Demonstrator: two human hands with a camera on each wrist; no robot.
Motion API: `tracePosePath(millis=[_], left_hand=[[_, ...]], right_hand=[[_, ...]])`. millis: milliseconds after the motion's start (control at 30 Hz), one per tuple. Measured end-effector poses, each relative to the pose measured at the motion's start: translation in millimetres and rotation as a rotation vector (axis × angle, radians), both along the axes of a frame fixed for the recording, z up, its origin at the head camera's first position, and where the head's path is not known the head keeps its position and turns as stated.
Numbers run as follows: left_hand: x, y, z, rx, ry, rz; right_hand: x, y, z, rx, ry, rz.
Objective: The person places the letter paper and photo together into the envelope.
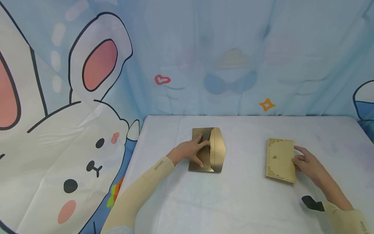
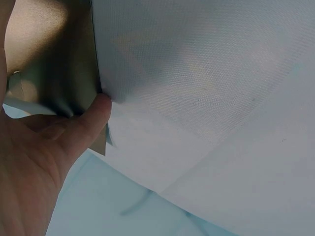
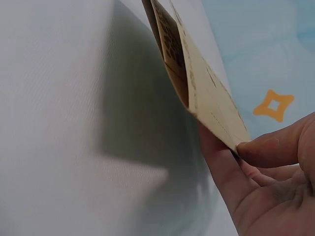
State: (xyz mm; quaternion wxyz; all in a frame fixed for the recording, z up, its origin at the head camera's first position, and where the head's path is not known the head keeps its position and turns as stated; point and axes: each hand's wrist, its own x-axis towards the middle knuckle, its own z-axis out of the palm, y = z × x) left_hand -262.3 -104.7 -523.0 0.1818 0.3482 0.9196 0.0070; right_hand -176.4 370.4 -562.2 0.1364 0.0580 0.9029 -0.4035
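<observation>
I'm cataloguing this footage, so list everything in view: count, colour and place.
envelope: one, gold, table's left half
card: one, gold, table's right half
table: one, white, foreground
backdrop: one, light blue, behind table
printed rabbit: one, white, backdrop's left
printed carrot: one, orange-green, beside rabbit
printed heart: one, red, backdrop, left of star
printed star: one, orange, backdrop's right half
cropped print: one, white-blue, right edge
sleeves: two, pale yellow, forearms
dark piece: one, black, right cuff
left hand: one, bare, touching envelope
right hand: one, bare, pinching card
</observation>
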Motion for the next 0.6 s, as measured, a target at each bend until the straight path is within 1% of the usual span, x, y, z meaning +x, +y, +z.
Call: tracePosePath(millis=[167,267,467,600], left_hand=[[0.3,0.5,0.1,-0.007,-0.013,0.004],[0.5,0.9,1.8,-0.005,-0.022,0.007],[1.7,1.2,3.3,0.004,-0.007,0.006],[1.6,0.9,2.6,-0.002,0.006,-0.002]], right_hand=[[-4.0,-6.0,-0.3,-0.038,-0.008,0.036],[-6.5,-12.2,1.1,-0.047,-0.008,0.036],[-9.5,-25.5,2.8,-0.069,0.009,0.042],[-12.6,-34.2,3.3,-0.053,0.008,0.045]])
